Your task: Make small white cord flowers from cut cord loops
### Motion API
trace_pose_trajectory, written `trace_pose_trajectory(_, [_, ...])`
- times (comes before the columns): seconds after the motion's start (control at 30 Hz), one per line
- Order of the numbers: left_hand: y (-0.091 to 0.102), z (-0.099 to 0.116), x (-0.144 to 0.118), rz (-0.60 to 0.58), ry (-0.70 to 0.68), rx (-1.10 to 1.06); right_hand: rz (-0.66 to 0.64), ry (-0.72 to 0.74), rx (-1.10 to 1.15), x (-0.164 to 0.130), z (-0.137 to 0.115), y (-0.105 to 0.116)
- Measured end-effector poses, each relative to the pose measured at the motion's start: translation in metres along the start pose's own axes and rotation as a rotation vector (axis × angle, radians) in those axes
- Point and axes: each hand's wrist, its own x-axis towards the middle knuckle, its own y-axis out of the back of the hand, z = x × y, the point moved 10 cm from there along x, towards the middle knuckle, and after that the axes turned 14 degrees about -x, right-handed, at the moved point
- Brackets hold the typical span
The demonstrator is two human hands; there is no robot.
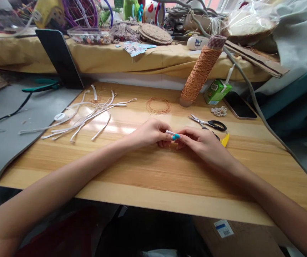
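My left hand [150,134] and my right hand [200,141] meet at the middle of the wooden table [148,182], fingertips together. Between them they pinch a short white strip [170,132], its end showing above my left fingers. A thin orange thread seems to hang below the strip, but it is too fine to be sure. Black-handled scissors [209,123] lie just behind my right hand, and a yellow object [225,140] pokes out beside its knuckles.
A pile of white strips [86,114] lies at the left. A coil of orange thread [158,106], a tall orange thread cone [200,73], a green juice carton [216,91], a small woven flower [219,111] and a phone [239,106] sit behind. A cluttered yellow-covered shelf [116,57] runs along the back.
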Motion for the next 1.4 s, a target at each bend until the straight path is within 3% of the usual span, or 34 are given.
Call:
trace_pose_trajectory(0.23, [-0.006, 0.003, -0.001, -0.051, -0.065, 0.066, 0.018, 0.014, -0.093, 0.0, 0.0, 0.003])
trace_pose_trajectory(0.4, [-0.006, 0.004, 0.0, -0.092, -0.018, -0.07, 0.009, -0.119, 0.214, 0.001, 0.018, 0.0])
trace_pose_trajectory(0.5, [-0.005, 0.005, 0.0, -0.087, -0.046, -0.033, 0.006, -0.204, 0.392, 0.002, 0.027, -0.005])
trace_pose_trajectory(0.57, [-0.005, 0.009, -0.002, -0.057, -0.12, 0.088, 0.018, -0.237, 0.471, 0.003, 0.03, -0.007])
trace_pose_trajectory(0.73, [-0.005, 0.037, -0.015, 0.13, -0.465, 0.529, 0.076, -0.294, 0.525, 0.002, 0.038, -0.005])
trace_pose_trajectory(0.83, [-0.003, 0.045, -0.021, 0.205, -0.576, 0.584, 0.094, -0.317, 0.528, 0.001, 0.039, -0.005])
trace_pose_trajectory(1.03, [0.0, 0.046, -0.023, 0.231, -0.601, 0.363, 0.097, -0.319, 0.525, 0.001, 0.037, -0.005])
trace_pose_trajectory(1.2, [0.01, 0.036, -0.02, 0.303, -0.456, 0.086, 0.105, -0.323, 0.536, 0.0, 0.035, -0.007])
trace_pose_trajectory(1.4, [0.024, 0.012, -0.017, 0.417, -0.269, -0.309, 0.216, -0.251, 0.519, -0.003, 0.028, -0.005])
